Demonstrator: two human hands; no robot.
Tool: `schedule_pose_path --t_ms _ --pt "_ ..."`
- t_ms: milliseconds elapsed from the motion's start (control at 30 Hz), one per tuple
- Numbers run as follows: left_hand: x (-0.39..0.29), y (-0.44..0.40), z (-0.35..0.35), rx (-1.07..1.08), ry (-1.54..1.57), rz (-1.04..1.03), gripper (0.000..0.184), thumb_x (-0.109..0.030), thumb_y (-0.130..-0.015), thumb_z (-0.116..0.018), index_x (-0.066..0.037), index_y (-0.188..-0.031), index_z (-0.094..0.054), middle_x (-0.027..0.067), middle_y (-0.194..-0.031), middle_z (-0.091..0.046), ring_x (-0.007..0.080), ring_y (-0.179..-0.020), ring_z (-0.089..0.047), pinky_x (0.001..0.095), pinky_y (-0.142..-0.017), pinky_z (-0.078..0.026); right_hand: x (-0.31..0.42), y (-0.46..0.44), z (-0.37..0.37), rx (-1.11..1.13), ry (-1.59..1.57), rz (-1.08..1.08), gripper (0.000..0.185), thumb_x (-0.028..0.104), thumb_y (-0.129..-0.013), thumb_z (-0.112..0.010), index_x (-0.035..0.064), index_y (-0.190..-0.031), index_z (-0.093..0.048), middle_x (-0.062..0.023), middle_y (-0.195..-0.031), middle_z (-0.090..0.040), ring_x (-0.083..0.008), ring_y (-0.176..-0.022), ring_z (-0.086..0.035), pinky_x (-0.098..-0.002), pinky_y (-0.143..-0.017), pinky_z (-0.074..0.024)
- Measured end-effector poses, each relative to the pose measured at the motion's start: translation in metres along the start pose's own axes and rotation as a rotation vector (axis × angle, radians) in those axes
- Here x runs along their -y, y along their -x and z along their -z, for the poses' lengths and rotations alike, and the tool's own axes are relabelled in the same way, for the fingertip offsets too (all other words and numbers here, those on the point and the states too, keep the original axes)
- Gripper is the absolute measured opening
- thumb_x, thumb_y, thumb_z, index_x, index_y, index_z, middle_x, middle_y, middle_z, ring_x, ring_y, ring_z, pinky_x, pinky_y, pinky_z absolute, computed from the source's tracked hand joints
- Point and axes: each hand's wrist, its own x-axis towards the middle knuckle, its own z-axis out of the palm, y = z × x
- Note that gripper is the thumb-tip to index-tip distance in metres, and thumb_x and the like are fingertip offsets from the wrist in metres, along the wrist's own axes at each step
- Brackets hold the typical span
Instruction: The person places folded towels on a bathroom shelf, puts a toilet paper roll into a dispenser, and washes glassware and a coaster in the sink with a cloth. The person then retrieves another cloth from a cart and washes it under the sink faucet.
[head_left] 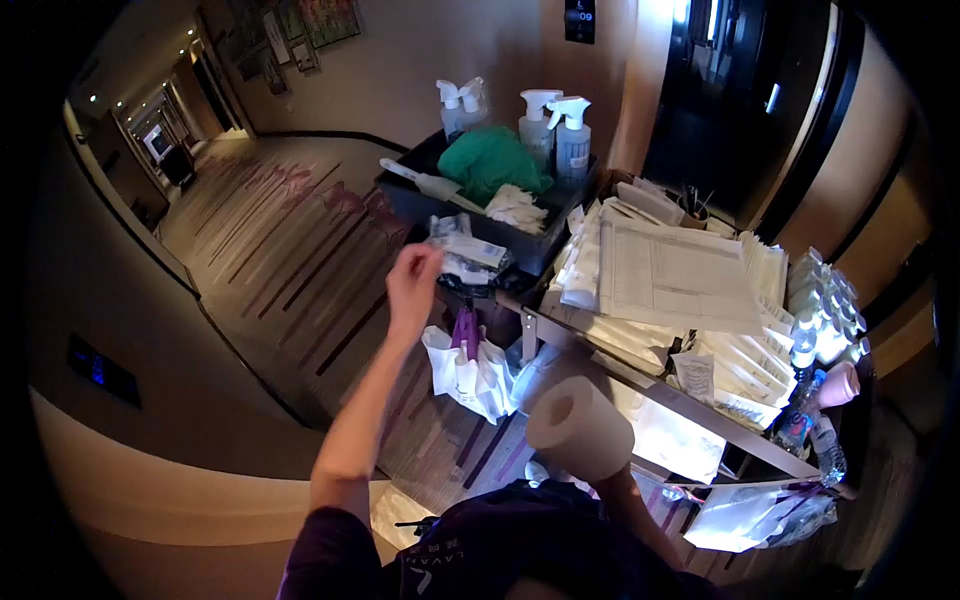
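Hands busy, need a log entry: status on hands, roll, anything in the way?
Left hand by packets, contact unclear. Right hand holding paper roll, fingers hidden. Nothing seen blocking roll; white bag lower down, left of it.

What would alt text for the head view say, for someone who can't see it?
A person's right hand, mostly hidden, holds a large paper roll beside a loaded cart; the left hand is raised near plastic packets. Spray bottles and a green cloth fill a dark caddy, with a carpeted corridor beyond.
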Motion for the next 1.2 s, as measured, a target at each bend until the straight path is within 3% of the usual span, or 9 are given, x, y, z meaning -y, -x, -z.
schedule_pose_path --t_ms 133,333,467,600,700,767,867,1033,1200 --pt "0.073 -0.059 -0.026 0.474 -0.798 -0.276 0.013 -0.010 -0.086 -0.065 -0.001 -0.095 -0.066 0.0190 -0.101 -0.070 0.0390 -0.097 -0.066 0.0432 -0.084 -0.052 -0.005 0.025 0.018 -0.083 -0.043 -0.051 0.041 0.023 -0.094 -0.069 0.0061 -0.130 -0.060 -0.0070 -0.124 -0.063 -0.0177 -0.114 -0.060 -0.0364 -0.098 -0.0495" --pt "0.096 -0.100 -0.059 1.016 -1.421 0.152 0.041 -0.032 -0.095 -0.051 -0.003 -0.116 -0.070 0.0176 -0.127 -0.067 0.0320 -0.122 -0.062 0.0452 -0.098 -0.051 -0.017 0.054 0.028 -0.165 -0.087 -0.112 0.041 0.023 -0.093 -0.070 0.0060 -0.129 -0.060 -0.0068 -0.123 -0.063 -0.0174 -0.113 -0.060 -0.0361 -0.097 -0.0497" --pt "0.112 -0.122 -0.061 1.475 -1.427 -0.020 0.050 -0.041 -0.099 -0.045 -0.004 -0.123 -0.068 0.0192 -0.129 -0.066 0.0337 -0.119 -0.064 0.0460 -0.099 -0.050 -0.020 0.061 0.027 -0.176 -0.102 -0.128 0.041 0.023 -0.093 -0.070 0.0059 -0.129 -0.059 -0.0067 -0.122 -0.063 -0.0171 -0.112 -0.060 -0.0358 -0.097 -0.0498" --pt "0.100 -0.100 -0.043 1.320 -1.300 -0.314 0.032 -0.025 -0.097 -0.055 -0.005 -0.113 -0.072 0.0177 -0.115 -0.070 0.0325 -0.108 -0.066 0.0384 -0.094 -0.051 -0.021 0.061 0.020 -0.154 -0.094 -0.133 0.041 0.022 -0.093 -0.070 0.0059 -0.129 -0.059 -0.0066 -0.122 -0.064 -0.0169 -0.111 -0.060 -0.0356 -0.096 -0.0499" --pt "0.058 -0.067 -0.023 0.868 -0.883 -0.019 0.029 -0.024 -0.097 -0.057 -0.003 -0.107 -0.074 0.0204 -0.111 -0.071 0.0373 -0.105 -0.068 0.0433 -0.093 -0.052 -0.023 0.057 0.010 -0.118 -0.089 -0.146 0.041 0.022 -0.093 -0.070 0.0059 -0.128 -0.059 -0.0065 -0.121 -0.064 -0.0167 -0.111 -0.060 -0.0354 -0.096 -0.0500" --pt "0.060 -0.044 -0.013 0.364 -0.634 -0.393 0.018 -0.011 -0.090 -0.065 -0.002 -0.102 -0.075 0.0210 -0.104 -0.072 0.0381 -0.102 -0.068 0.0426 -0.091 -0.053 -0.023 0.054 0.002 -0.082 -0.072 -0.157 0.041 0.022 -0.093 -0.070 0.0058 -0.128 -0.059 -0.0064 -0.121 -0.064 -0.0166 -0.110 -0.060 -0.0353 -0.096 -0.0500" --pt "0.030 0.029 0.006 0.152 -0.464 -0.260 0.021 -0.010 -0.093 -0.065 -0.001 -0.111 -0.072 0.0179 -0.112 -0.072 0.0334 -0.104 -0.068 0.0392 -0.094 -0.052 -0.021 0.045 -0.012 -0.020 -0.043 -0.170 0.041 0.022 -0.092 -0.071 0.0058 -0.128 -0.059 -0.0063 -0.120 -0.064 -0.0164 -0.110 -0.061 -0.0352 -0.095 -0.0501" --pt "-0.022 0.170 0.051 0.745 0.592 0.620 0.048 -0.009 -0.096 -0.067 0.001 -0.140 -0.054 0.0139 -0.126 -0.067 0.0222 -0.111 -0.066 0.0361 -0.098 -0.054 -0.024 0.031 -0.041 0.082 0.017 -0.184 0.041 0.021 -0.092 -0.071 0.0057 -0.128 -0.059 -0.0062 -0.119 -0.064 -0.0161 -0.109 -0.061 -0.0349 -0.095 -0.0502" --pt "-0.058 0.255 0.079 0.614 0.509 0.970 0.053 -0.020 -0.097 -0.069 -0.001 -0.144 -0.051 0.0093 -0.124 -0.066 0.0174 -0.107 -0.064 0.0324 -0.085 -0.055 -0.025 0.028 -0.078 0.179 0.127 -0.165 0.041 0.021 -0.092 -0.071 0.0057 -0.127 -0.059 -0.0060 -0.118 -0.064 -0.0158 -0.108 -0.061 -0.0346 -0.094 -0.0504"
